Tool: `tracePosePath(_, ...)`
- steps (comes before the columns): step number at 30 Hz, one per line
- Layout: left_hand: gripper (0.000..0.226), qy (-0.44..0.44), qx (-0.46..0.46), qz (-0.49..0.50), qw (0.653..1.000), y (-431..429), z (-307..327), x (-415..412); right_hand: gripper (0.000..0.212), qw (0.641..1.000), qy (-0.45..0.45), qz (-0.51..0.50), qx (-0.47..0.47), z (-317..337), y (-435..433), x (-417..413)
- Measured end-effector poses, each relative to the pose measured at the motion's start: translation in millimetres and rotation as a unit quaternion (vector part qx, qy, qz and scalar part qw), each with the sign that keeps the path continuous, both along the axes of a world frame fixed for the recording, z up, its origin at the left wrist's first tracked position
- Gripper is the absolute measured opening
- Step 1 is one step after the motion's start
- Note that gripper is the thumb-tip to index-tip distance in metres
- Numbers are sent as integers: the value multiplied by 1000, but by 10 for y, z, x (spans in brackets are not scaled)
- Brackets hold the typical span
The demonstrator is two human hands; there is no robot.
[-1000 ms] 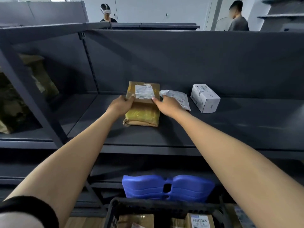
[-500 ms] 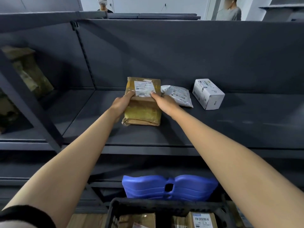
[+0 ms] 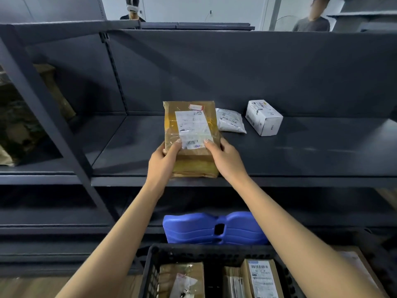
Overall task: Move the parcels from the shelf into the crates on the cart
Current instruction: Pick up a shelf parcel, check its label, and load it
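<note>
On matte metal shelf [image 3: 129,147], front edge: L hand [image 3: 163,160] & R hand [image 3: 225,157] grip flat, tape-glossy brown parcel [image 3: 191,117]. 2 o'clock: crinkled white polybag [image 3: 231,121], white carton [image 3: 263,117]. 6 o'clock: black lattice crate [image 3: 204,253].

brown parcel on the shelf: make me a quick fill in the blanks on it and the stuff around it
The left hand and right hand hold the brown parcel, which bears a white ____.
Right of it on the shelf lie a pale pouch and a white ____.
Behind the black crate stands a ____ plastic object.
Missing: label; box; blue.
</note>
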State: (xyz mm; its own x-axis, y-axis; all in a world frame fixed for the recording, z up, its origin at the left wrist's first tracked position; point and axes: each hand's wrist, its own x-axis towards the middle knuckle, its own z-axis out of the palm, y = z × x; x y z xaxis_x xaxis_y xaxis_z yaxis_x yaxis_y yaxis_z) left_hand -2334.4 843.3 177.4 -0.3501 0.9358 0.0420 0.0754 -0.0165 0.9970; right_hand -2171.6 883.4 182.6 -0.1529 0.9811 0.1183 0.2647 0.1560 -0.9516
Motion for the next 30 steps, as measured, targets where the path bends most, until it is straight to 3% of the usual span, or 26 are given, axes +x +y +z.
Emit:
tracePosePath(2, 41, 2, 21, -19, 1000, -222, -10, 48, 30, 1000, 12, -4, 14, -38, -233, 70)
tracePosePath(11, 39, -3, 86, -34, 996, -1244, -153, 475, 49, 996, 73, 2, 48, -227, -1281, 450)
tracePosePath(16, 58, -16, 84, -30, 996, -1779, -259, 904, 56, 994, 96, 27, 38, -342, -1792, 850)
tracePosePath(22, 48, -40, 70, 9, 997, -2376, -435, 1650, 66, 995, 86, 45, 7, -460, -2337, 1542)
tracePosePath(30, 56, -79, 83, 41, 993, -3044, -632, 2488, 74, 997, 55, 44, -6, -570, -3016, 2328)
